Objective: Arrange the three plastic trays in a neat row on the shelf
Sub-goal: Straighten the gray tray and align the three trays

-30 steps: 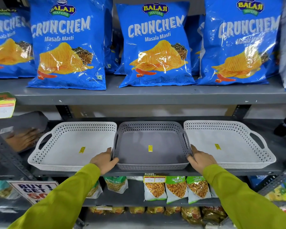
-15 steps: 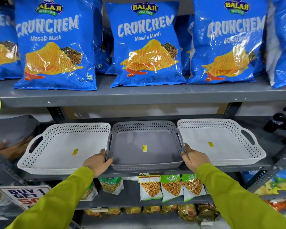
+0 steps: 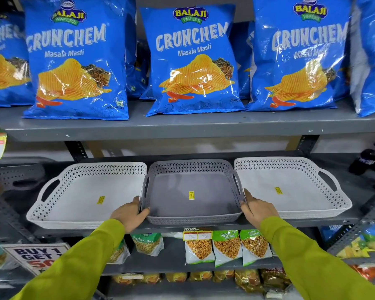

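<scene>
Head view, looking forward and down at a grey metal shelf (image 3: 204,226) that carries three perforated plastic trays side by side. Centre position: the grey tray (image 3: 192,192), flat on the shelf, a small yellow sticker (image 3: 191,195) on its floor. Left position: the left white tray (image 3: 89,194), with a cut-out handle at its outer end and a yellow sticker on its floor. Right position: the right white tray (image 3: 290,188), likewise with an outer handle and a sticker. Both white trays sit just beside the grey tray, their inner rims touching or nearly touching its side walls; the front edges of the three trays run roughly along the shelf's front edge. The left hand (image 3: 130,215) is closed around the near left corner of the grey tray, thumb over the rim and fingers under or beside the wall. The right hand (image 3: 257,210) is clamped on the near right corner of the same tray, fingers lying along its side wall. Both arms wear yellow-green sleeves (image 3: 312,260). On the upper shelf (image 3: 182,128), blue crisp bags (image 3: 193,59) marked "CRUNCHEM Masala Masti" stand upright in a row. Below the tray shelf, small snack packets (image 3: 226,247) are lined up, and a "BUY 1 GET 1" sign (image 3: 34,256) shows at lower left.
</scene>
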Demonstrator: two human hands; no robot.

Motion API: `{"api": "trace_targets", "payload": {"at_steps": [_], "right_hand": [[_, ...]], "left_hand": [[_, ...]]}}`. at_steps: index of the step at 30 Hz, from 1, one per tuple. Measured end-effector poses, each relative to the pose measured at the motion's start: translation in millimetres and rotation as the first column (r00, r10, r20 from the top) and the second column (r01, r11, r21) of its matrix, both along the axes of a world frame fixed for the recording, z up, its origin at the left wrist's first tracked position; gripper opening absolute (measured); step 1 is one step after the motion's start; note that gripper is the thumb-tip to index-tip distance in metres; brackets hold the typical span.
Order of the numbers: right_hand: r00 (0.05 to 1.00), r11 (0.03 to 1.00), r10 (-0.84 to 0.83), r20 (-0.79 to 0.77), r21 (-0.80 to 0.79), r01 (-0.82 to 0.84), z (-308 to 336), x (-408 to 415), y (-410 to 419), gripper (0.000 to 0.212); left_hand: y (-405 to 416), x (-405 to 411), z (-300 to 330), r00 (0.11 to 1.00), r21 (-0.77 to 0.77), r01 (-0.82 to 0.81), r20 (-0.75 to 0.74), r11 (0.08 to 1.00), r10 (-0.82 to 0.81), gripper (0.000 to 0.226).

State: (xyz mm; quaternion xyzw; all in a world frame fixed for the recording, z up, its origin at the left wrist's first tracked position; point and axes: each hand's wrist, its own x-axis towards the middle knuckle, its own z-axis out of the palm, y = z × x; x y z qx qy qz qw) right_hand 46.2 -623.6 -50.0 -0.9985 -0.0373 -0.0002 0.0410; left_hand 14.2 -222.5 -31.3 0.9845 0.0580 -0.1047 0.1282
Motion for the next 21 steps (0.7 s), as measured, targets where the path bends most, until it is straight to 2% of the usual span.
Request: {"api": "trace_targets", "payload": {"at_steps": [11, 21], "right_hand": [[1.0, 1.0, 0.004, 0.012, 0.004, -0.004, 0.2, -2.7, -0.5, 0.059], [1.0, 1.0, 0.005, 0.02, 0.001, -0.005, -0.7, -2.5, -2.4, 0.058]], "left_hand": [[0.1, 1.4, -2.1, 1.0, 0.014, 0.01, 0.003, 1.0, -0.01, 0.062], [-3.9, 0.7, -2.8, 1.0, 0.03, 0.009, 0.022, 1.0, -0.009, 0.055]]}}
